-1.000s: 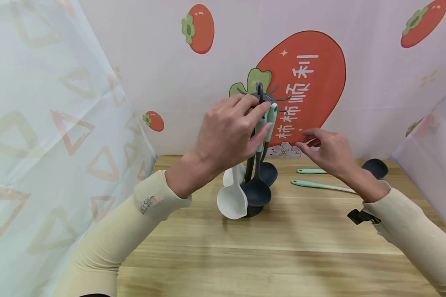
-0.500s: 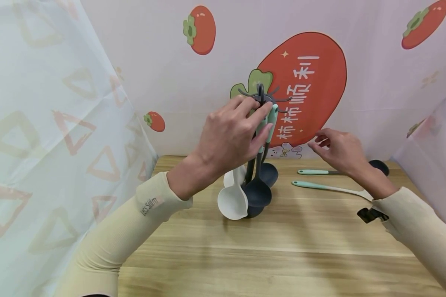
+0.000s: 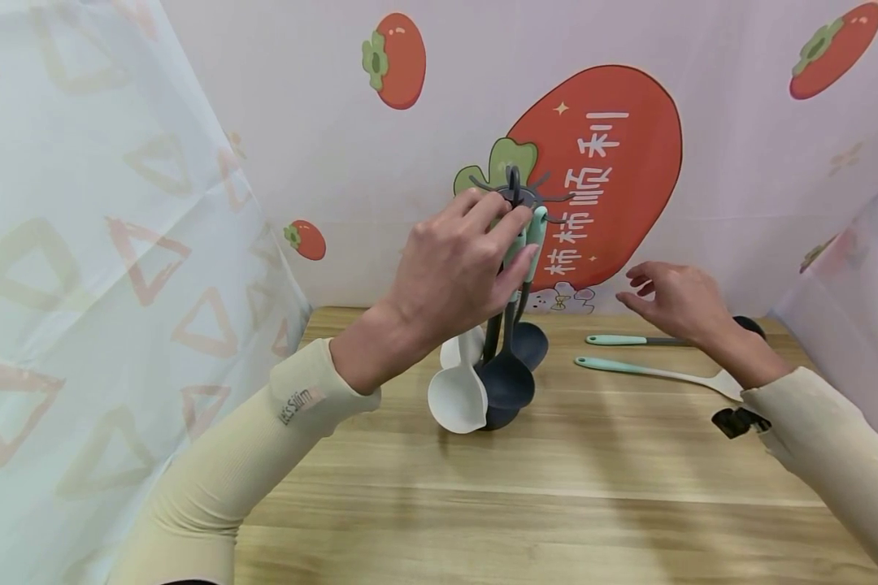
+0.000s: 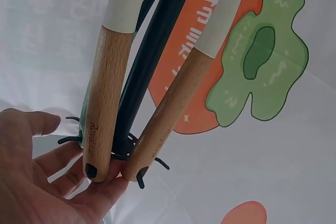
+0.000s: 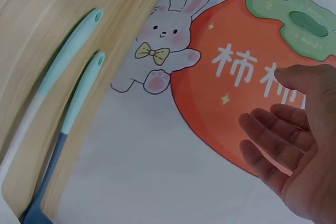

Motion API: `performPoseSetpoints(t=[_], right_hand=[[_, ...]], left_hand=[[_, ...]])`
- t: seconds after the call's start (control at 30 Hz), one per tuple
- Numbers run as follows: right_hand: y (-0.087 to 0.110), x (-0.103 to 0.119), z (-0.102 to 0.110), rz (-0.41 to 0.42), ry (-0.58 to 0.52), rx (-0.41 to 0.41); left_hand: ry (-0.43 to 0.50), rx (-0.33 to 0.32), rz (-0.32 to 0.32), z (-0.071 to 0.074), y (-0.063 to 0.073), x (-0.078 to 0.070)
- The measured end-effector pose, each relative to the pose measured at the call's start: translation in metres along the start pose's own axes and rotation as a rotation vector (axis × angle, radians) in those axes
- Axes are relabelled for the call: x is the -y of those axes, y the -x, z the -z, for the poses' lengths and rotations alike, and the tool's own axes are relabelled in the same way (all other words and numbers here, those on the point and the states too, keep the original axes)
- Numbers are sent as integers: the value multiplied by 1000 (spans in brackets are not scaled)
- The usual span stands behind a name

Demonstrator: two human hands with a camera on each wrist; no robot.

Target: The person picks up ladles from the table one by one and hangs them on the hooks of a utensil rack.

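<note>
An upright dark utensil rack (image 3: pixel 530 197) with hooks at its top bears several hanging utensils. Among them are a white ladle (image 3: pixel 457 402) with a pouring lip, a dark ladle (image 3: pixel 508 382), and a mint handle (image 3: pixel 538 230). My left hand (image 3: pixel 449 264) is at the rack's top; in the left wrist view its fingertips touch the ends of two wooden handles (image 4: pixel 107 95), while the thumb (image 4: pixel 44 122) stands apart from them. My right hand (image 3: pixel 680 301) is in the air to the right, fingers loosely bent, holding nothing.
Two mint-handled utensils lie on the wooden table (image 3: pixel 527 504) at the right: one with a white shaft (image 3: pixel 666 373), one with a dark shaft (image 3: pixel 662 341) and dark head (image 3: pixel 749 327). A printed cloth (image 3: pixel 380 179) hangs behind, with a pale cloth (image 3: pixel 95 244) at left.
My right hand has drawn away to the right from the rack, uncovering more of the lying utensils. My left hand has kept its place at the rack's top.
</note>
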State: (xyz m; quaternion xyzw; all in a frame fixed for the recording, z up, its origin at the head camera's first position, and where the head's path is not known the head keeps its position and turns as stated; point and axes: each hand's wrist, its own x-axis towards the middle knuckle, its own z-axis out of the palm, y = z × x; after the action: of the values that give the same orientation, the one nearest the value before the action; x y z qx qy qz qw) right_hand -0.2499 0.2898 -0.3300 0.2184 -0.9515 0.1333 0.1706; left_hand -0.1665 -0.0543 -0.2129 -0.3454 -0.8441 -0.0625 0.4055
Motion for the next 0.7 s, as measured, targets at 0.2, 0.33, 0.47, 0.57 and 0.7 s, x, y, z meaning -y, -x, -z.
performPoseSetpoints(t=[0.2, 0.33, 0.47, 0.57, 0.7], right_hand=[[0, -11, -6, -32, 20, 65], [1, -18, -9, -34, 37, 98], [2, -24, -13, -16, 71, 159], [3, -32, -19, 12, 92, 206], [7, -41, -27, 44, 93, 261]], left_hand=[[31, -3, -4, -1, 1, 2], [37, -12, -15, -2, 1, 3], [61, -24, -27, -3, 2, 5], [80, -31, -33, -3, 3, 7], [84, -34, -38, -3, 3, 7]])
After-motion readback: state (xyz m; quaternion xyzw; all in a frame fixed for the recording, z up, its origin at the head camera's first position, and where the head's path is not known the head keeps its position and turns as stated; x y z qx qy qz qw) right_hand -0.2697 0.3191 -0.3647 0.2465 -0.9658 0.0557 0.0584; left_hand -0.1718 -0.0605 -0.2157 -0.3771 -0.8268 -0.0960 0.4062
